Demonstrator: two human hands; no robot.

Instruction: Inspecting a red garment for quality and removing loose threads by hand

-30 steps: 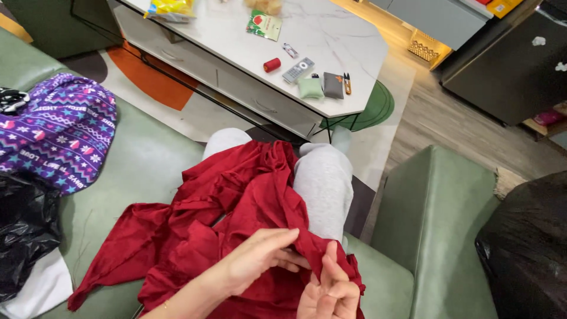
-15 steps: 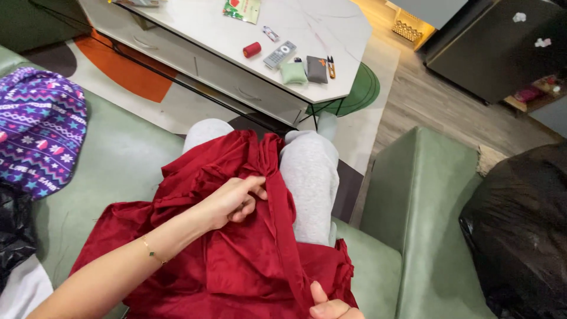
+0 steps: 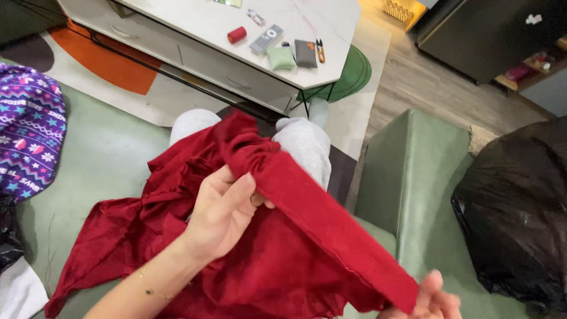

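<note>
Head view: dark red garment (image 3: 277,266) draped across lap on green sofa (image 3: 106,159). Left hand (image 3: 221,215) pinching gathered end of taut band; right hand (image 3: 434,298) gripping far end. Judged light, limp, crease-prone; best held at hem.

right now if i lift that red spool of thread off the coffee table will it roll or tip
The red spool of thread looks small and probably light, so a pinch should lift it. It seems to lie on its side on the smooth white coffee table, so a nudge could well roll it. It looks unlikely to break.
</note>
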